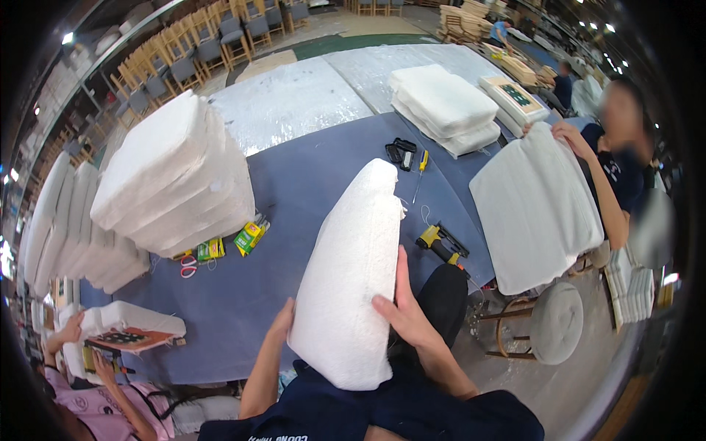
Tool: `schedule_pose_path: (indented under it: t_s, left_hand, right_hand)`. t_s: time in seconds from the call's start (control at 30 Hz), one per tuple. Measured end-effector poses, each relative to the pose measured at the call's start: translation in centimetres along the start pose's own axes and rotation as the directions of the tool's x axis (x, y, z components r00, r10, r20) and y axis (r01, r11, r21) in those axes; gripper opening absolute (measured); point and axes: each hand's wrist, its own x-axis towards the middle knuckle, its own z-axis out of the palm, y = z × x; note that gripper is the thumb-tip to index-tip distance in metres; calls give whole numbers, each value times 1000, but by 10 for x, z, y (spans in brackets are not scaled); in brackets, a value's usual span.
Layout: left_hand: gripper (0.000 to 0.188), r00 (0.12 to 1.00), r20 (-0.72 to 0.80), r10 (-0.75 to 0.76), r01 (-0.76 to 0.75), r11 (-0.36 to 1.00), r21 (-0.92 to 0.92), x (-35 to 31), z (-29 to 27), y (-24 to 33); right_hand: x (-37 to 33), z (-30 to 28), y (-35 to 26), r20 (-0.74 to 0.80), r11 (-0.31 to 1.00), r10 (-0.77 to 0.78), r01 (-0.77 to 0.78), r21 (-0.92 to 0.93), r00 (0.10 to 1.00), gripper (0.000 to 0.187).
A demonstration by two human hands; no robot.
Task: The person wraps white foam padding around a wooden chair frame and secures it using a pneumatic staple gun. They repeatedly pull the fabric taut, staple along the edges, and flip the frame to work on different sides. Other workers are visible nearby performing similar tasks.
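A white fabric-covered seat cushion (346, 279) stands tilted on its edge in front of my body. My left hand (282, 320) presses against its left side, with part of the fingers hidden behind it. My right hand (407, 305) grips the right edge, thumb on the fabric and fingers reaching up along the side. Just right of the cushion, a yellow and black staple gun (443, 245) lies on the blue-grey table (294, 184). Beyond it are a yellow-handled screwdriver (421, 173) and some small black parts (401, 153).
White cushion stacks (176, 176) rise at the left, with another stack (445, 106) at the far right. Red-handled scissors (189, 267) and yellow-green packets (251, 235) lie near the left stack. Co-workers handle cushions (537, 209) at both sides. A round stool (557, 323) stands at right.
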Motion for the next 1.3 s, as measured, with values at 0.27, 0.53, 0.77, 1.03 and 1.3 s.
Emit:
schedule_pose_path:
  t_s: [0.27, 0.53, 0.77, 1.03, 1.3]
  left_hand:
    - [69, 944, -328, 30, -64, 993, -94, 24, -7, -19]
    - [58, 528, -770, 358, 56, 890, 452, -106, -59, -97]
    - [71, 514, -619, 594, 60, 695, 716, -103, -39, -87]
    - [68, 676, 280, 682, -379, -4, 925, 52, 101, 41]
    - [41, 661, 523, 537, -494, -214, 843, 181, 149, 123]
  right_hand:
    - [4, -6, -4, 8, 998, 54, -55, 7, 998, 134]
    - [-7, -108, 189, -42, 740, 577, -544, -395, 816, 87]
    - [-73, -48, 277, -181, 484, 372, -357, -799, 910, 97]
    - [-7, -21, 293, -442, 437, 388, -583, -685, 809, 74]
    - [35, 8, 299, -621, 236, 268, -676, -698, 736, 60]
